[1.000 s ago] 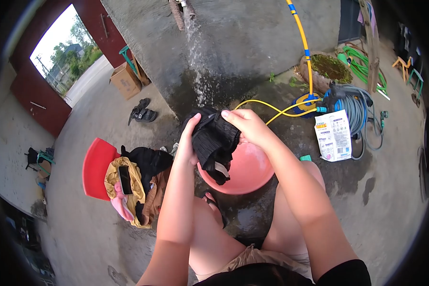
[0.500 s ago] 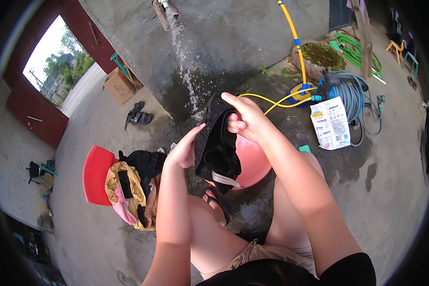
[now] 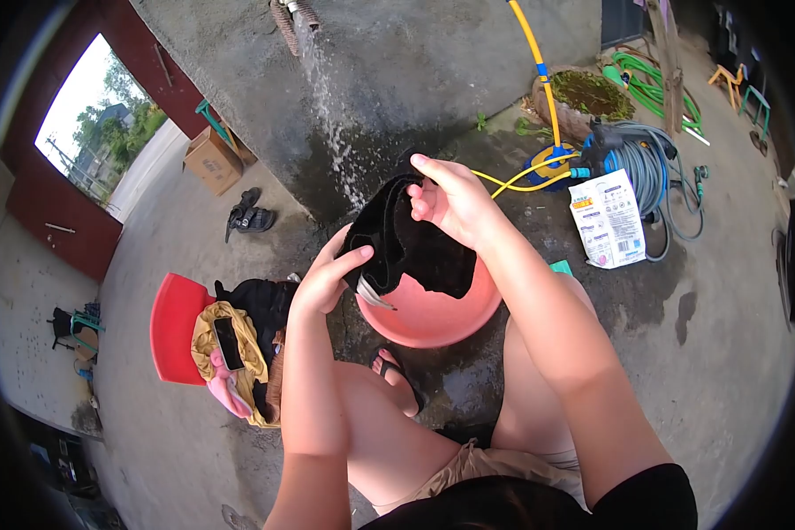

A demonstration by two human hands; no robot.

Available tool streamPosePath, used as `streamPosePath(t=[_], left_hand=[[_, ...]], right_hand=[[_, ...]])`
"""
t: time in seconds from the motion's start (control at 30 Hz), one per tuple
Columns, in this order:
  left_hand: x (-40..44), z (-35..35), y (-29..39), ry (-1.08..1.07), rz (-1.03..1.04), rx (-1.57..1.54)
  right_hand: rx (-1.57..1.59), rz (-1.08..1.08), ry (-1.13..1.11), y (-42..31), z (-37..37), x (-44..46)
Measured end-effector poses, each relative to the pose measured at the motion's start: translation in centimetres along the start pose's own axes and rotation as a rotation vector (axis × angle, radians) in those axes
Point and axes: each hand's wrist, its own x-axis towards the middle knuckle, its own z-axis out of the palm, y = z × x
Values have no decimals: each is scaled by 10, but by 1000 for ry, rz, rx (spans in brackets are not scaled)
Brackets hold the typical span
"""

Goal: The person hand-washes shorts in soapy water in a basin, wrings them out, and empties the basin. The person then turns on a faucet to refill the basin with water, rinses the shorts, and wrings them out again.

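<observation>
A soft black cloth piece point(image 3: 442, 258) with a pale strip at its lower left edge is stretched between my two hands over the pink basin point(image 3: 424, 320). I cannot make out exactly what kind of item it is. My left hand point(image 3: 323, 281) pinches its left side, thumb on top. With thumb and curled fingers, my right hand point(image 3: 455, 199) grips the upper edge. One flap hangs down on the right, in front of the basin, hiding part of its inside.
Water point(image 3: 331, 115) pours from a wall pipe point(image 3: 296, 13) behind the basin. At left, a red chair point(image 3: 175, 327) bears clothes and a phone point(image 3: 229, 343). A white printed bag point(image 3: 608, 219) and a hose reel point(image 3: 640, 163) stand right. Black sandals point(image 3: 252, 215) lie near a cardboard box point(image 3: 212, 161).
The black cloth has been spread wider and turned, with a flap now hanging to the right. My left hand has shifted left and its thumb now lies over the cloth. More basin shows.
</observation>
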Motion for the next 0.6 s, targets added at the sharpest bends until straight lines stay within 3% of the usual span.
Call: streamPosePath(t=[0.33, 0.37, 0.47, 0.6], left_hand=[[19, 10, -8, 252, 270, -128], [21, 9, -11, 258, 277, -134], [25, 13, -18, 344, 222, -116], [32, 15, -25, 408, 234, -153]], right_hand=[[-415, -38, 97, -17, -16, -1], [-410, -101, 35, -20, -18, -1], [-403, -103, 127, -24, -16, -4], [-707, -71, 82, -18, -22, -3]])
